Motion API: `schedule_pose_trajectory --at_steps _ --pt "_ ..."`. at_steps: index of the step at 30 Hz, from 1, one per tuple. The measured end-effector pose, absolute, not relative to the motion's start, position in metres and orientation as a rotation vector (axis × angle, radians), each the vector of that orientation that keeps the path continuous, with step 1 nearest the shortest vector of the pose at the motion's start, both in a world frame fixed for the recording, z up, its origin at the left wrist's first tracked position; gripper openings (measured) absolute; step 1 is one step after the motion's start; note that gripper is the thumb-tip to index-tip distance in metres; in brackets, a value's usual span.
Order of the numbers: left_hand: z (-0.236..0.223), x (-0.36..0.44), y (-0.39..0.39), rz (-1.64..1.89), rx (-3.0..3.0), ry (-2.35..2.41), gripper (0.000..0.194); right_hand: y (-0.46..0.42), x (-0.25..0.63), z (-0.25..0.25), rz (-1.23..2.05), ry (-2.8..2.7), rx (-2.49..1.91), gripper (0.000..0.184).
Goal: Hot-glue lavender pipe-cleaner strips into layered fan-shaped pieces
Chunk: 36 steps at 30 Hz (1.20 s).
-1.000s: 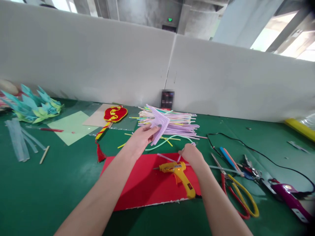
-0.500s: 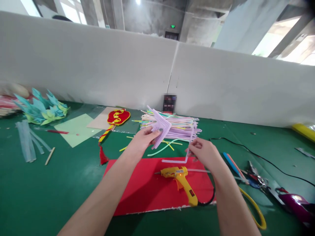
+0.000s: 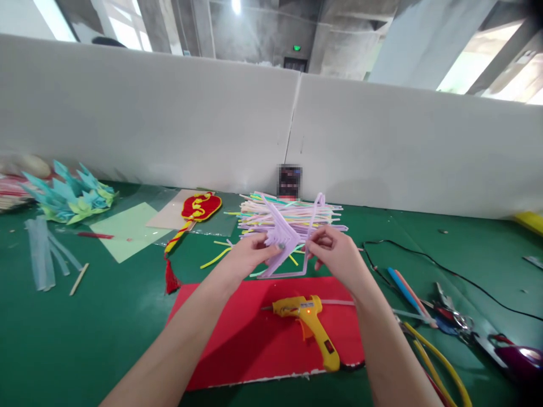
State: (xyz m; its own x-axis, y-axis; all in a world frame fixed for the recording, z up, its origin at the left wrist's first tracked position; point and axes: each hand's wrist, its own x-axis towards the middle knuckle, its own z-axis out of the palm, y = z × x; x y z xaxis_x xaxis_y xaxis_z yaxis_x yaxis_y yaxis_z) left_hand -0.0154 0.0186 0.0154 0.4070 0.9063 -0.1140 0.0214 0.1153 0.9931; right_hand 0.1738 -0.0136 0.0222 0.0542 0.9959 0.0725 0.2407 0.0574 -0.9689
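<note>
My left hand (image 3: 258,252) is closed on a stack of lilac pipe cleaners (image 3: 285,240), each bent to a V and nested together. Between the fingertips of my right hand (image 3: 331,249) is a single bent lilac pipe cleaner (image 3: 313,223), with its lower arm reaching left beneath the stack. Behind both hands lies a pile of pastel pipe cleaners (image 3: 254,215). Below them, a yellow glue gun (image 3: 314,325) with a lit orange light rests on a red board (image 3: 237,339).
To the left are a red and yellow fan ornament (image 3: 201,207), light green paper (image 3: 127,237), clear glue sticks (image 3: 38,254) and a teal paper flower piece (image 3: 72,195). Scissors (image 3: 445,305), a black cord (image 3: 441,277) and yellow-handled pliers (image 3: 441,362) lie right. A white partition (image 3: 169,118) stands behind.
My right hand has moved left and slightly up, bringing the single bent pipe cleaner up to the nested stack. My left hand has shifted a little lower. The view has tilted slightly.
</note>
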Motion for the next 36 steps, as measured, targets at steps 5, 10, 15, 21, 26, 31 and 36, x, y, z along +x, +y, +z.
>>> schedule_pose_trajectory --at_steps 5,10,15,21,26,31,36 --pt "0.019 -0.014 0.014 0.773 1.296 0.853 0.023 -0.012 0.179 0.021 1.059 -1.354 -1.268 0.019" --pt "0.022 -0.015 0.009 0.670 1.341 0.768 0.022 -0.014 0.183 0.024 1.126 -1.354 -1.231 0.022" --pt "0.025 -0.016 0.006 0.472 1.426 0.701 0.018 -0.013 0.184 0.022 1.143 -1.367 -1.179 0.024" --pt "0.025 -0.015 0.006 0.363 1.479 0.719 0.019 -0.011 0.182 0.020 1.120 -1.298 -1.166 0.027" --pt "0.025 -0.017 0.007 0.411 1.489 0.753 0.020 -0.015 0.181 0.022 1.185 -1.230 -1.206 0.033" --pt "0.028 -0.019 0.009 0.500 1.494 0.798 0.029 -0.019 0.178 0.021 1.372 -1.254 -1.287 0.024" --pt "0.031 -0.020 0.010 0.551 1.512 0.859 0.028 -0.021 0.176 0.023 1.444 -1.242 -1.305 0.022"
